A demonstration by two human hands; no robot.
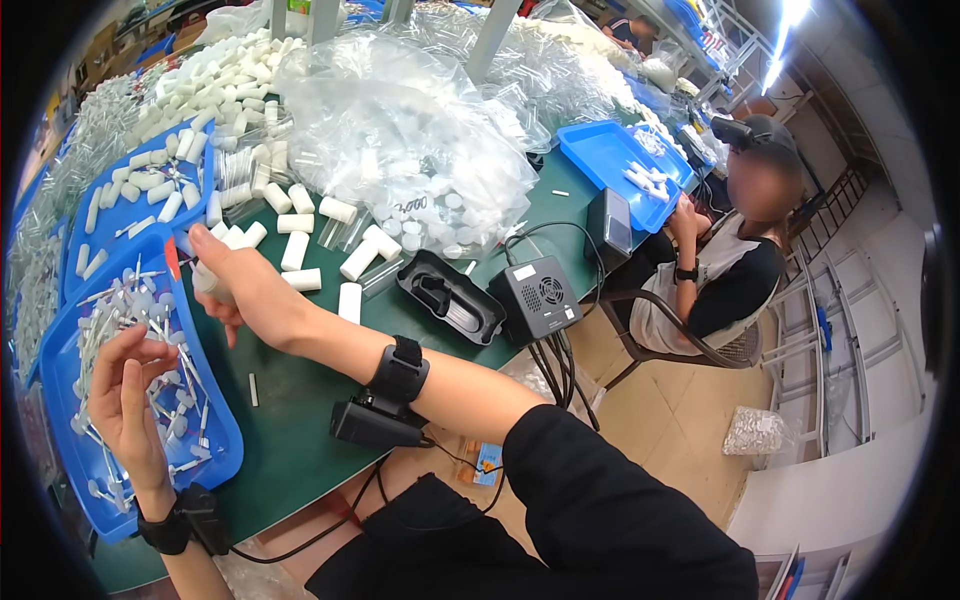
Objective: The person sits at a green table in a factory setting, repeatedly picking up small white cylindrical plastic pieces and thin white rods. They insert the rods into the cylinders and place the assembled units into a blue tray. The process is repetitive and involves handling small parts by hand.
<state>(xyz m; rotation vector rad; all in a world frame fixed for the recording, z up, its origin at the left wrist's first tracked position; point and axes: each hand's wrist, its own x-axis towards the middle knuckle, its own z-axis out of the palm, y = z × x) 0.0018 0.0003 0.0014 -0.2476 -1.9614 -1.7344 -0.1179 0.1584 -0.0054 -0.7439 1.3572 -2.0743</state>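
The right hand (245,290), left of the frame's centre, has thumb and fingers closed around a short white cylinder (210,285), partly covered by the fingers. A narrow red-orange strip (172,258) shows just beside its thumb. At the lower left, the left hand (130,405) is over a shallow blue plastic tray (228,445) of thin white sticks with round pale heads (180,425). Its fingers are bent and spaced apart; I cannot tell whether they hold anything. More white cylinders (295,250) lie scattered on the dark green tabletop (290,425) at the centre left, near 1 large clear plastic bag (400,150) in the upper middle. A black open-topped plastic holder (450,300) stands beside a boxy black device with round vents (545,295). At the right, 1 seated co-worker (700,290) reaches toward another blue tray (600,150).
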